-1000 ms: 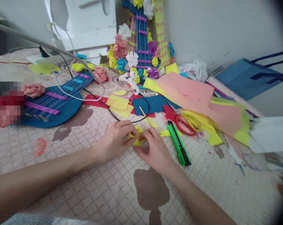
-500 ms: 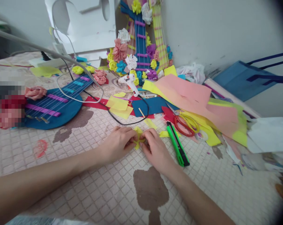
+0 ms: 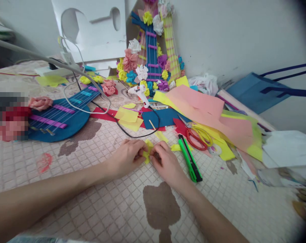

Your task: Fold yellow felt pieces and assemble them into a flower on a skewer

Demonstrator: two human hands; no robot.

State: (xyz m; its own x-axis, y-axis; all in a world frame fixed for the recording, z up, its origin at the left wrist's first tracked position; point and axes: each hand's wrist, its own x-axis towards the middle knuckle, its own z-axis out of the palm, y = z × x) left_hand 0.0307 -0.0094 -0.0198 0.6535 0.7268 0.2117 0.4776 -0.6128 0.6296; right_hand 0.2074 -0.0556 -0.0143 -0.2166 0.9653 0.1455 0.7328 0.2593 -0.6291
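Between my fingertips is a small folded piece of yellow paper, gathered like a little flower or bow. My left hand pinches its left side, with the fingers curled in. On the right edge of the paper, my right hand has its thumb and fingers closed. Part of the paper is hidden behind the fingers. Just right of my right hand lies a green box cutter, beside some yellow paper strips. Farther right are red-handled scissors and yellow-handled scissors.
A white glue gun stands behind my hands, its black cord looping forward. At left lies a blue toy guitar with a paper rose. Pink paper sheets spread to the right. Flower-covered guitars lean at the back.
The yellow paper has turned slightly between my fingers, and my fingertips have shifted a little on it. The whole view has moved slightly.
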